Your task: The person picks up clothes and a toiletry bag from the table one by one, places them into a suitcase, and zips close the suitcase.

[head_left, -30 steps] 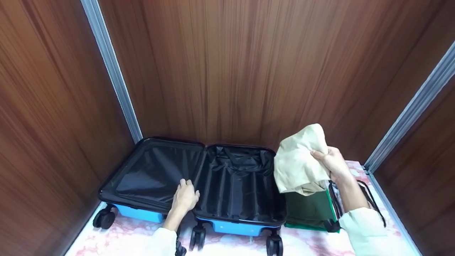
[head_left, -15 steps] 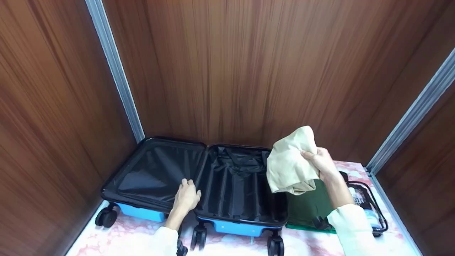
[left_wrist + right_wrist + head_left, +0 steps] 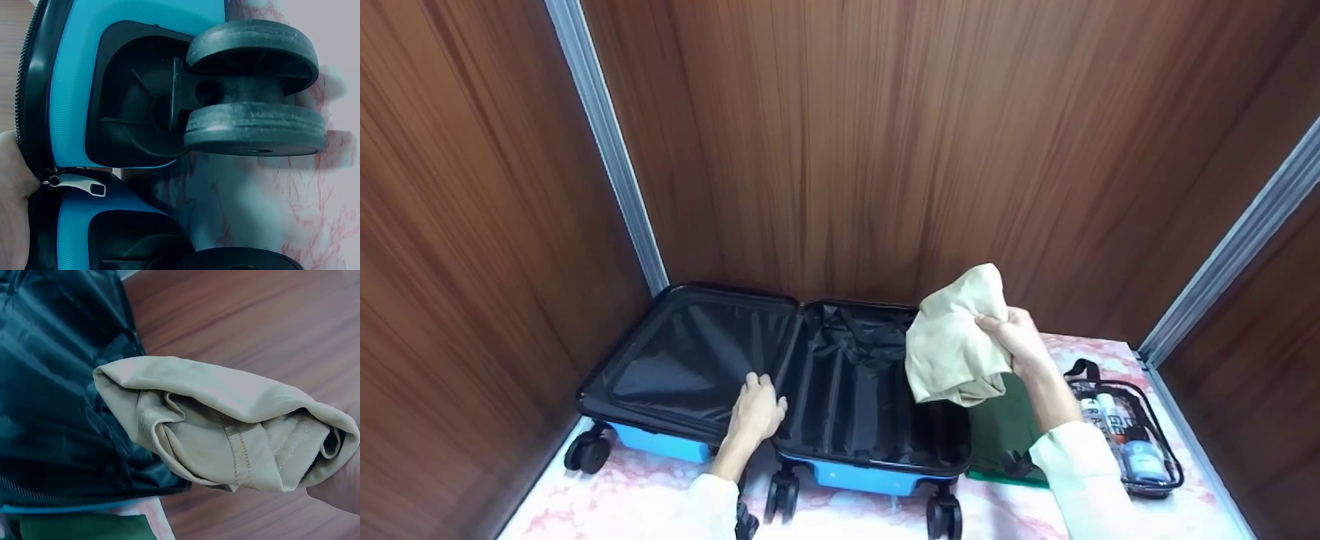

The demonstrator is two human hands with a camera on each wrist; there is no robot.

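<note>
A blue suitcase [image 3: 866, 480] lies spread open on the floor, both black-lined halves facing up. My left hand [image 3: 757, 409] rests on its near middle part, between the two halves, with fingers loosely bent. In the left wrist view a zipper pull [image 3: 81, 184] hangs beside that hand. My right hand [image 3: 1016, 337] pinches a folded beige garment [image 3: 956, 341] with stitched seams and holds it up over the right side of the right half. From the right wrist view, the garment [image 3: 225, 433] shows its folded layers, and most of the hand is hidden.
A dark green folded cloth [image 3: 1009, 424] lies right of the suitcase, partly under my right forearm. Farther right stands a clear toiletry bag [image 3: 1117, 397] with bottles inside. Wooden panels [image 3: 847, 150] close off the back and sides. Black wheels [image 3: 589, 450] stick out toward me.
My right hand has carried the beige garment leftward, from beside the suitcase to over its right half. The toiletry bag has come into full sight. The left hand stays put.
</note>
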